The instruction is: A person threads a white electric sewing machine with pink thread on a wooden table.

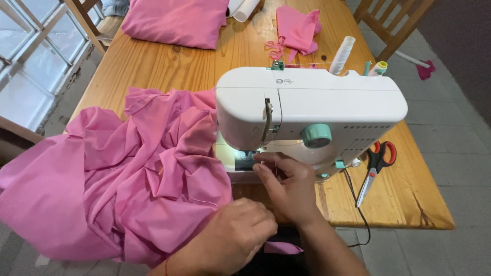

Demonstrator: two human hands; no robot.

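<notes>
A heap of pink fabric (128, 179) is being spread over the left of the wooden desk (169, 66), beside a white sewing machine (307, 110). The left hand (232, 232) is being kept curled, grip together on the cloth's near edge. The right hand (286, 184) is being held at the lit needle plate, fingers pinched on thread. Red-handled scissors (376, 163) are lying at right.

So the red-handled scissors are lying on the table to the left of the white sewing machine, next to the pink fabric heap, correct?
Not quite. The head view shows the red-handled scissors lying on the table to the right of the white sewing machine, away from the pink fabric heap, which is bunched on the machine's left.
</notes>
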